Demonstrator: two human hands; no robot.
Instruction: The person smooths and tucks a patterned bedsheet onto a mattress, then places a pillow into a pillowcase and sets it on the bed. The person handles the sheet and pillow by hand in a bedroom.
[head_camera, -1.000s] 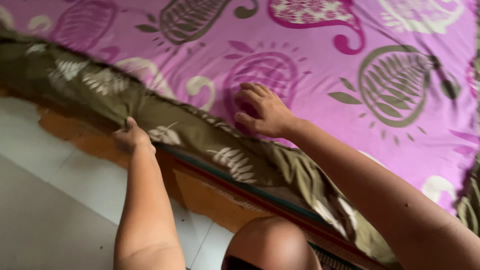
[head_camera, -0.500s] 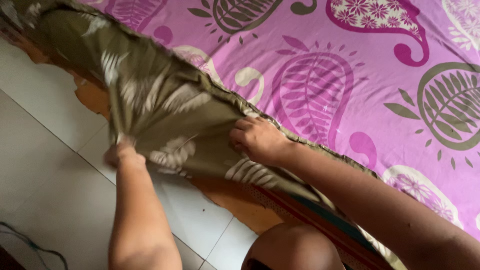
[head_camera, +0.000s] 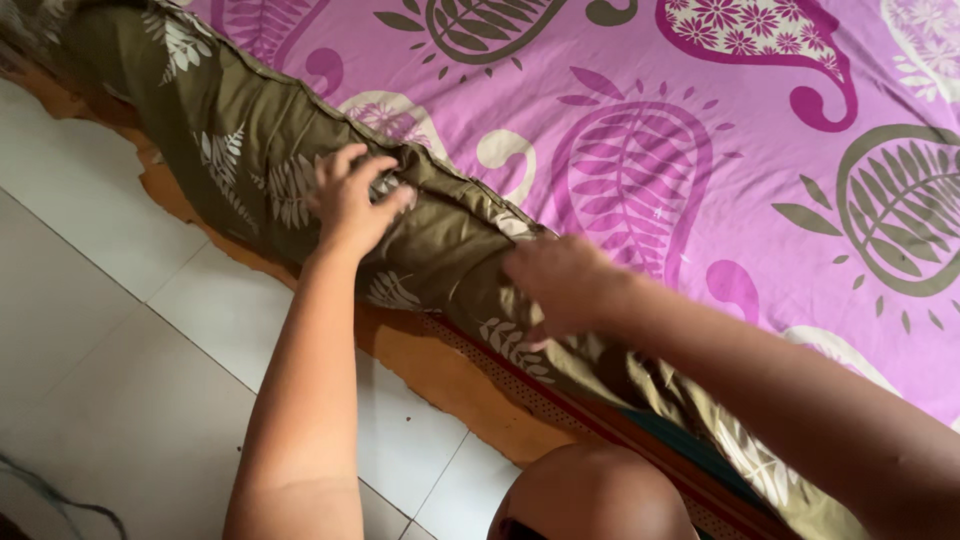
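Note:
A pink bedsheet (head_camera: 640, 120) with purple and olive paisley shapes covers the mattress top. Its olive-brown border (head_camera: 240, 130), printed with white fern leaves, hangs bunched down the mattress side. My left hand (head_camera: 352, 198) presses on this border with fingers curled into the folds. My right hand (head_camera: 562, 285) lies on the border at the mattress edge, a little blurred, its fingers pinching the cloth. Both hands are about a forearm's width apart along the edge.
White floor tiles (head_camera: 110, 340) run along the bed on the left. An orange-brown bed base edge (head_camera: 440, 375) shows under the hanging border. My bare knee (head_camera: 590, 495) is at the bottom, close to the base. A dark cord (head_camera: 60, 495) lies on the floor at the bottom left.
My left hand has risen from the border's lower hem to its upper part. The right hand has stayed on the mattress edge. The border cloth now lies flatter against the side.

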